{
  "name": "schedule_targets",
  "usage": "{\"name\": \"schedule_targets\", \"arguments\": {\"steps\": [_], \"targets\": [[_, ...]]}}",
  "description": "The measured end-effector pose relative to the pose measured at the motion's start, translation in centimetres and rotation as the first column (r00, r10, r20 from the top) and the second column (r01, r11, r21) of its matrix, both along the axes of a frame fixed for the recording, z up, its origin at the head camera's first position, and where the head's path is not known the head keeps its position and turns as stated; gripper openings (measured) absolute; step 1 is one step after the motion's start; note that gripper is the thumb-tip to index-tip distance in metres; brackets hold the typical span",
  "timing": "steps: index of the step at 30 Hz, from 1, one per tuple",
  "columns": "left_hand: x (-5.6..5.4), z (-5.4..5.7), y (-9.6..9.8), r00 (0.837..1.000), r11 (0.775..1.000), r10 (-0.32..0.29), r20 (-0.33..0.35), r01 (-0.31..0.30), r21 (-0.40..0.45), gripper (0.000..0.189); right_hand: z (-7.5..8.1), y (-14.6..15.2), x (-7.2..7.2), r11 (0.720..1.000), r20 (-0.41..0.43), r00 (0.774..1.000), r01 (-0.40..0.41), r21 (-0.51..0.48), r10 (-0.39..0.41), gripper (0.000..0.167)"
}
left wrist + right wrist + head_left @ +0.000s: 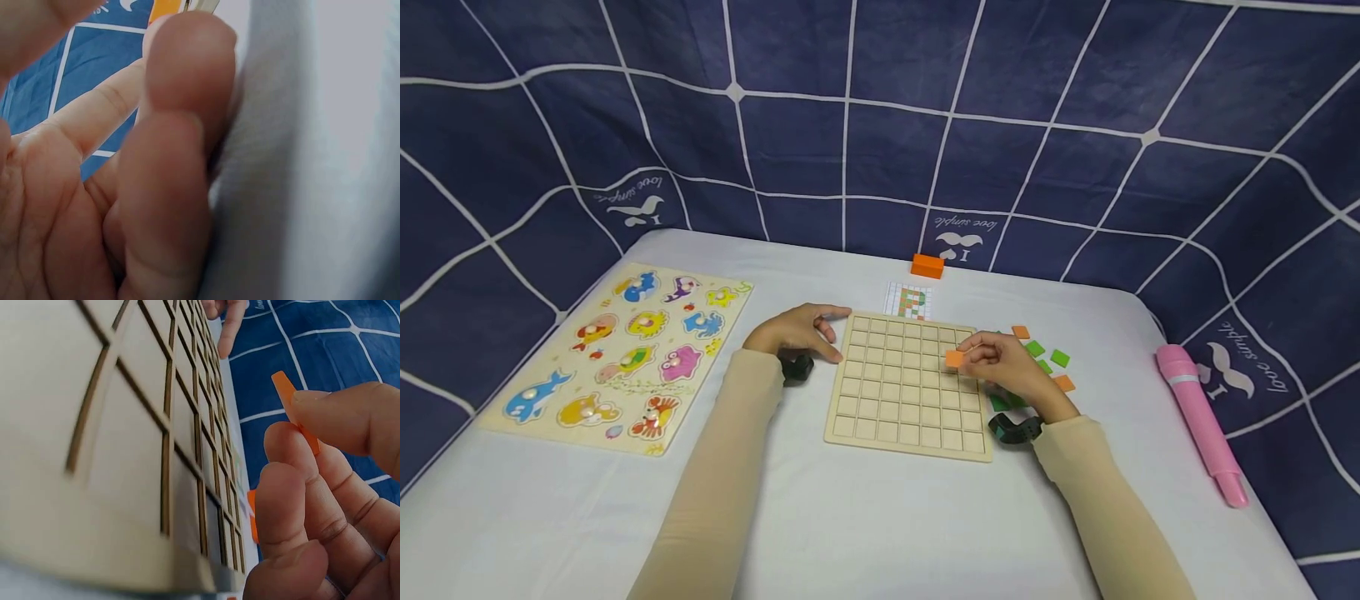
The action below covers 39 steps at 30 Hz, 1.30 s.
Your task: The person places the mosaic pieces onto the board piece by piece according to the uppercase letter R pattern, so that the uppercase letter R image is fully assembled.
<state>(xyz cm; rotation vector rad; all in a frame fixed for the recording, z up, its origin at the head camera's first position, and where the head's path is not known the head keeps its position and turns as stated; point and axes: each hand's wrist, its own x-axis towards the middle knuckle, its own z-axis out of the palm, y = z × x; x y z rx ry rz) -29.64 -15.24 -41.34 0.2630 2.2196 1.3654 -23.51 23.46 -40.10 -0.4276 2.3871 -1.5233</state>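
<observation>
An orange square tile [954, 359] is pinched between the thumb and fingertips of my right hand [1011, 371]. In the right wrist view the tile [287, 400] appears edge-on, raised off the wooden grid board [131, 456]. The hand is over the right side of that board [910, 383], whose visible cells are bare. My left hand [797, 329] rests at the board's left edge, index finger and thumb spread apart, their tips at the rim. Close up, the left wrist view shows blurred, bent fingers [165, 187] beside the white cloth.
Loose green tiles [1060, 358] and orange tiles [1020, 332] lie right of the board, some behind my right hand. A pattern card [910, 301] and an orange block [927, 267] are beyond it. A sea-animal puzzle [640, 358] lies left, a pink cylindrical object [1202, 425] right.
</observation>
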Motion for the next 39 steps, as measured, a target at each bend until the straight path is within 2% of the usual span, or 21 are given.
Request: {"name": "schedule_targets", "arguments": {"steps": [7, 17, 39], "targets": [[0.0, 0.1, 0.0, 1.000, 1.000, -0.001, -0.001, 0.001, -0.008, 0.101, 0.0, -1.3, -0.7, 1.000, -0.020, 1.000, 0.008, 0.008, -0.008, 0.033], [0.2, 0.3, 0.0, 1.000, 1.000, -0.007, -0.021, 0.008, 0.003, 0.100, 0.4, -3.4, -1.8, 1.000, 0.036, 0.999, 0.018, 0.022, -0.018, 0.031], [0.2, 0.4, 0.1, 1.000, 1.000, -0.011, -0.021, 0.011, -0.013, 0.099, 0.3, -6.9, -3.5, 0.994, -0.013, 1.000, 0.025, 0.108, -0.023, 0.026]]}}
